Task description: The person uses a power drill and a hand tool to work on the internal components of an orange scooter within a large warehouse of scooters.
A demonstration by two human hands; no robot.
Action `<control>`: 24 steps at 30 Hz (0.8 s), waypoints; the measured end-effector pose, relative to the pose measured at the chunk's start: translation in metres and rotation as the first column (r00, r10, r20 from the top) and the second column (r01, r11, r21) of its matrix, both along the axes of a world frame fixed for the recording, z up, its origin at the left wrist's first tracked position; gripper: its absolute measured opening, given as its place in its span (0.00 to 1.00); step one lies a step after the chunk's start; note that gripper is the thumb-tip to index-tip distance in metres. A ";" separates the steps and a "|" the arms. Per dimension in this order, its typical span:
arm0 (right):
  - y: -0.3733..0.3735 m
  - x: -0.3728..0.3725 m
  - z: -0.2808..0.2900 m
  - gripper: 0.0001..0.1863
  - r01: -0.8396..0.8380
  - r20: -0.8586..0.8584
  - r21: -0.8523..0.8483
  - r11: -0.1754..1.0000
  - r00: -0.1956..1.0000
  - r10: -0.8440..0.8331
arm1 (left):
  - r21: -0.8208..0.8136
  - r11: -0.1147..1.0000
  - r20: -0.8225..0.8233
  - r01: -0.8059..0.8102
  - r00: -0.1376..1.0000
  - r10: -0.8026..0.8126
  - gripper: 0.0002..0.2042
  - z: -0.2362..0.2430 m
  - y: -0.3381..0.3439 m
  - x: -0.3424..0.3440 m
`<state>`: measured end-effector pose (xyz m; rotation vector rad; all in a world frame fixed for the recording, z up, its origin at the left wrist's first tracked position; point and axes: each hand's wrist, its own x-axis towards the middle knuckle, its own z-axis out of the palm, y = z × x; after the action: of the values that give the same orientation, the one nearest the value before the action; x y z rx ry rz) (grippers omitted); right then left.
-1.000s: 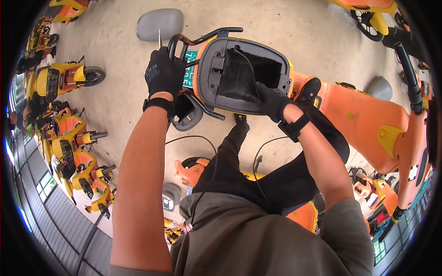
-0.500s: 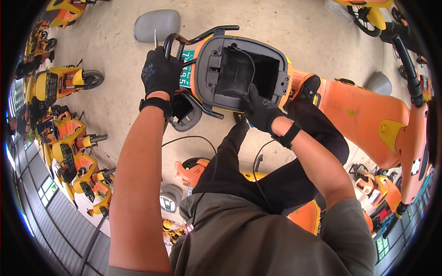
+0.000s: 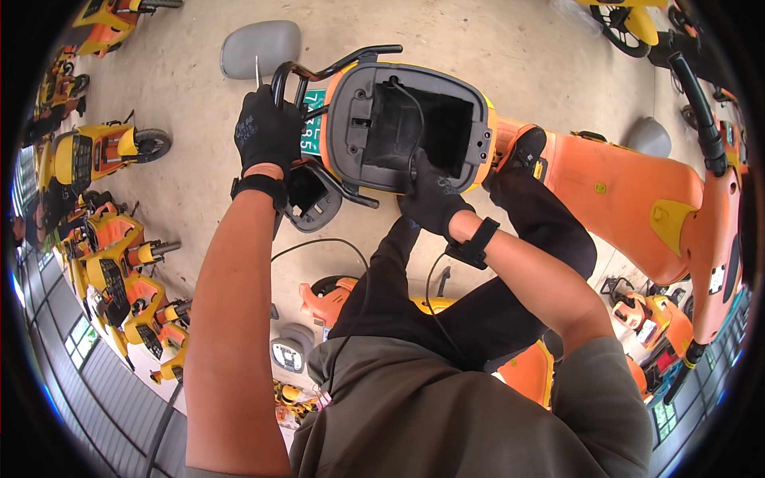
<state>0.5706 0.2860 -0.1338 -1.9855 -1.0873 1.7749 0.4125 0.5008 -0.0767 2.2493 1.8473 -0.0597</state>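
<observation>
In front of me stands an orange scooter [image 3: 629,191] with an uncovered black seat compartment [image 3: 430,131]. My left hand [image 3: 269,131], in a black glove, is closed beside the black rear rack [image 3: 291,78] and green number plate [image 3: 313,119]. A thin metal shaft [image 3: 257,70] sticks out of its top; the rest of that tool is hidden in the fist. My right hand [image 3: 434,195], also gloved in black, is closed at the compartment's near edge. Its fingertips meet a black cable [image 3: 414,103] that runs up the compartment's inside; part of the grip is hidden.
A grey seat pad [image 3: 261,49] lies on the concrete floor beyond my left hand. Below the rack is an open dark box [image 3: 311,199]. Several yellow and orange scooters [image 3: 107,151] stand along the left. A loose dark cable [image 3: 362,259] hangs near my legs.
The view has shifted a little, so the scooter sits slightly further left. My right hand has slid slightly left along the compartment edge. My left hand stays beside the rack with the tool.
</observation>
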 end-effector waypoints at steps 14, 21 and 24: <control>0.014 0.025 -0.037 0.41 0.199 0.088 0.349 0.916 0.966 -0.243 | -0.030 0.999 0.020 -0.034 0.999 0.035 0.11 0.003 -0.001 0.004; 0.027 0.038 -0.013 0.38 0.216 0.169 0.217 0.952 0.952 -0.255 | 0.006 1.000 -0.001 -0.021 1.000 0.021 0.11 0.001 -0.001 0.001; 0.027 0.042 -0.024 0.39 0.218 0.156 0.243 0.945 0.953 -0.260 | -0.013 1.000 -0.012 -0.022 1.000 0.022 0.12 0.001 -0.001 0.001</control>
<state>0.6131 0.3130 -0.1581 -2.0721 -0.9978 1.3055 0.4132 0.5002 -0.0760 2.2244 1.8719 -0.0818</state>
